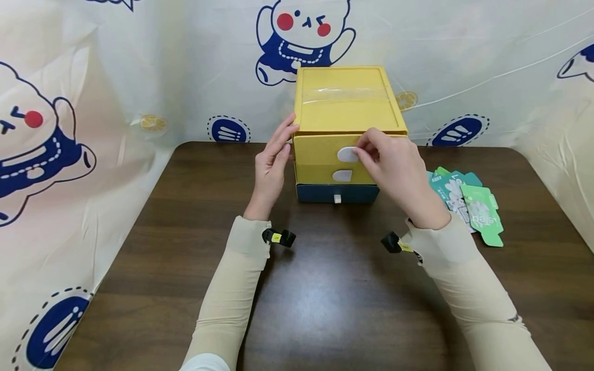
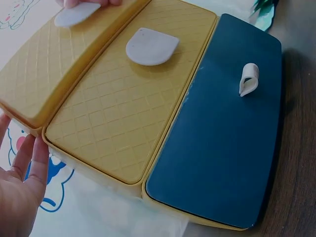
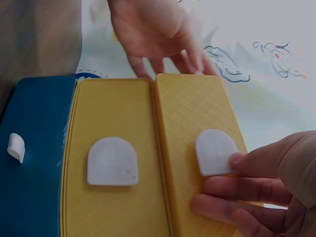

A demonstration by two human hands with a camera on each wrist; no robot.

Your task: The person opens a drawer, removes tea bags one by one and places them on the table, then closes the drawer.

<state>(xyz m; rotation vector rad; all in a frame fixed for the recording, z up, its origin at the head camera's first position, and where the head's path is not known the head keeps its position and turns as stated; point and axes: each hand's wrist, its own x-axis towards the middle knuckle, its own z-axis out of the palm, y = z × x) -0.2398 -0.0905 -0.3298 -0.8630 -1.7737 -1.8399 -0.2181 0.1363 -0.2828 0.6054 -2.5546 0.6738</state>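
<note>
A yellow drawer box (image 1: pixel 348 103) stands at the back of the table, its front holding two yellow drawers above a dark blue one (image 1: pixel 315 193). My right hand (image 1: pixel 394 167) pinches the white tab (image 1: pixel 347 154) of the top drawer (image 3: pixel 197 103) between thumb and fingers. In the right wrist view that drawer juts out a little past the middle drawer (image 3: pixel 116 113). My left hand (image 1: pixel 271 167) rests its fingers against the box's left side near the top. The middle drawer's white tab (image 1: pixel 342 175) and the blue drawer's small white loop (image 2: pixel 249 79) are untouched.
Several flattened green and teal cartons (image 1: pixel 482 214) lie on the table right of the box, partly behind my right forearm. A printed white cloth (image 1: pixel 209 67) hangs behind and beside the brown table (image 1: pixel 325 299). Clear tape (image 1: pixel 343 94) crosses the box top.
</note>
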